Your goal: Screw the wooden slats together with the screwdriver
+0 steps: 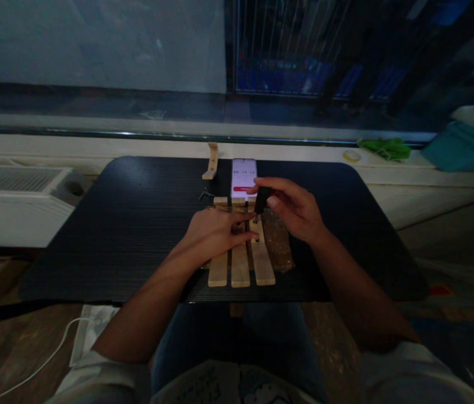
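Observation:
Three pale wooden slats (240, 268) lie side by side on a dark table, their narrow ends facing me. My left hand (214, 233) rests across them, thumb and index finger apart and reaching onto the right slat. In my right hand (298, 210) is a screwdriver with a black handle (262, 199), pointing down. Its tip is at the right slat, near the left fingertips; whether it sits on a screw is too small to tell. A dark hole shows in that slat by my left thumb. The left hand hides the slats' middle part.
A lit phone (244, 174) lies beyond the slats. Left of it are a curved wooden piece (211, 161) and a few loose screws (206, 193). Clear plastic wrap or brown packaging (279, 241) lies under the slats. A radiator (13, 205) stands left of the table (114, 235).

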Tool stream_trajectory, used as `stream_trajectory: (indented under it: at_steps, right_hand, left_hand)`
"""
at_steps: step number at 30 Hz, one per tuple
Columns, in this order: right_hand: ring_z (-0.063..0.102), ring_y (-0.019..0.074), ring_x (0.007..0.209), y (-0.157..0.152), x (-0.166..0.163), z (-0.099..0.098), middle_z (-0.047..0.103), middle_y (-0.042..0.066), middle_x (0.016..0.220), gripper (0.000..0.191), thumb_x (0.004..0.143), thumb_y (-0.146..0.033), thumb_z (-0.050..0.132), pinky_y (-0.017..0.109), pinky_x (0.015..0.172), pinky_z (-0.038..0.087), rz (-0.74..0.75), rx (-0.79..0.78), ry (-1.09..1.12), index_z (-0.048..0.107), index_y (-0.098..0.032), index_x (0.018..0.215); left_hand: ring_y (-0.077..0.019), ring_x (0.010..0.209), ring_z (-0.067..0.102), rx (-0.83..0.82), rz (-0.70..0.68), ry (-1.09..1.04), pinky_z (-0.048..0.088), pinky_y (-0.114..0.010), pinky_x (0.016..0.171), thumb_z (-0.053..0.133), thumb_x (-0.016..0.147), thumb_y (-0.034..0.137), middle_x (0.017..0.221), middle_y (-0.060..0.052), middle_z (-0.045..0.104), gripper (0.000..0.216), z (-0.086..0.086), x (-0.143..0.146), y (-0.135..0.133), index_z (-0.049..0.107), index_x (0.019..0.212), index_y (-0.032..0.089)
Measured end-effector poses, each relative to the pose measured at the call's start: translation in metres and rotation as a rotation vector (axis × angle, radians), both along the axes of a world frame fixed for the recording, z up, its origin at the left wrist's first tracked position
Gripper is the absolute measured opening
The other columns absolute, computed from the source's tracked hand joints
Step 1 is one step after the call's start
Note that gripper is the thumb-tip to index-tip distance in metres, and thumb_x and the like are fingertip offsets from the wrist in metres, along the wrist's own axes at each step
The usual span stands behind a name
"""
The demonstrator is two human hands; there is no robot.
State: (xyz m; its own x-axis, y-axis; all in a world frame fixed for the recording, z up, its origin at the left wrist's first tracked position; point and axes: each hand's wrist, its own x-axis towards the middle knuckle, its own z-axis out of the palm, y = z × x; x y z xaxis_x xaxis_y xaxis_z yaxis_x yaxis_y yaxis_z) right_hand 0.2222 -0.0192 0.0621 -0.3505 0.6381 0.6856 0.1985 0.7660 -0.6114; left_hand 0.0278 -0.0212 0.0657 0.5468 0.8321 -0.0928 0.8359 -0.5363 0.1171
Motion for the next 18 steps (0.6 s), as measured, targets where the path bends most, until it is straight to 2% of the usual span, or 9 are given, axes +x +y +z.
stream_trajectory:
  at_steps: [4, 11, 18]
  right_hand:
    - [0.063, 0.0114, 0.079, -0.0007, 0.0016, 0.0007, 0.071, -0.002, 0.104, 0.03, 0.09, -0.028, 0.056, 0.027, 0.067, 0.05, -0.034, -0.013, 0.044, 0.061, -0.034, 0.119]
    - [0.054, 0.0096, 0.063, 0.0007, -0.0007, -0.0015, 0.067, -0.004, 0.086, 0.026, 0.086, -0.035, 0.062, 0.024, 0.055, 0.045, -0.102, -0.022, 0.078, 0.065, -0.032, 0.111]
    - [0.05, 0.0095, 0.061, 0.0016, -0.0052, -0.0059, 0.063, -0.003, 0.085, 0.025, 0.082, -0.037, 0.067, 0.024, 0.053, 0.043, -0.12, -0.008, 0.136, 0.065, -0.031, 0.106]
  left_hand:
    - [-0.0279, 0.099, 0.067, 0.012, -0.001, -0.003, 0.053, -0.036, 0.076, 0.043, 0.088, 0.065, 0.116, -0.001, 0.07, 0.05, -0.001, -0.0001, 0.0001, 0.057, 0.129, 0.041]
    - [-0.0279, 0.099, 0.067, 0.011, -0.008, -0.001, 0.053, -0.036, 0.076, 0.043, 0.088, 0.065, 0.116, -0.002, 0.07, 0.051, -0.0017, 0.0004, 0.0007, 0.058, 0.129, 0.039]
    - [-0.0281, 0.093, 0.069, 0.027, -0.013, 0.016, 0.053, -0.035, 0.072, 0.043, 0.088, 0.066, 0.108, -0.003, 0.072, 0.052, -0.0036, -0.0003, 0.0004, 0.059, 0.128, 0.038]
